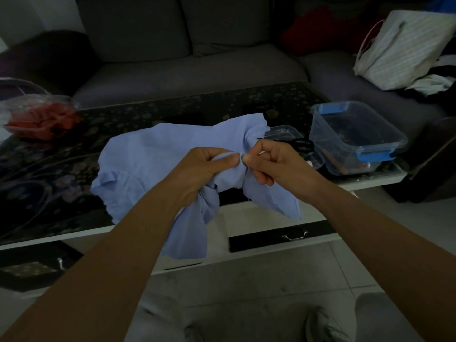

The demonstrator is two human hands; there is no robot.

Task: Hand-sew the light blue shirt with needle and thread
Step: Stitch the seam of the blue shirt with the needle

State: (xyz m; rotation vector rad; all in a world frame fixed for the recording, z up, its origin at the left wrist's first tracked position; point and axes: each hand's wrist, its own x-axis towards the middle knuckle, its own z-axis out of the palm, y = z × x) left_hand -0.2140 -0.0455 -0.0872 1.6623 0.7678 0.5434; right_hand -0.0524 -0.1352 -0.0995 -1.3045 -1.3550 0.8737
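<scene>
The light blue shirt lies bunched on the near edge of the dark floral table and hangs over its front. My left hand grips a fold of the shirt, thumb pressed on top. My right hand is right beside it, with thumb and forefinger pinched together at the cloth. A thin dark tip, probably the needle, pokes out above that pinch. The thread is too fine to see in this dim light.
Black-handled scissors lie just behind my right hand, beside a small clear tub. A larger clear box with blue clips stands at the right. A clear bag of red things sits at the left. A grey sofa runs behind.
</scene>
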